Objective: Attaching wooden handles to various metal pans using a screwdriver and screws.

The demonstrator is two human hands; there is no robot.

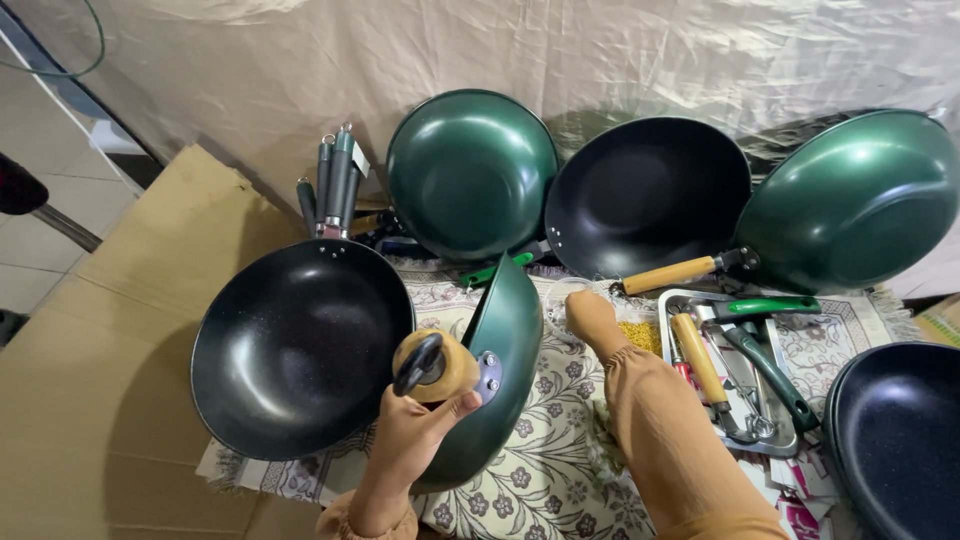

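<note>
While left grip clasps wooden handle, green wok seemingly tilted above.

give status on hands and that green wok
Left hand grips wooden handle of green wok, tilted on edge. Right hand behind wok rim, grip unseen. Metal tray alongside.

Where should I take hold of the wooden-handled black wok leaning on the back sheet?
Grip the black wok with the light wooden handle by that handle, coming from the front, low and slightly right. The handle slopes down toward the metal tray and stands free of the bowl, whose steep round walls offer no hold. The right hand is nearest.
</note>
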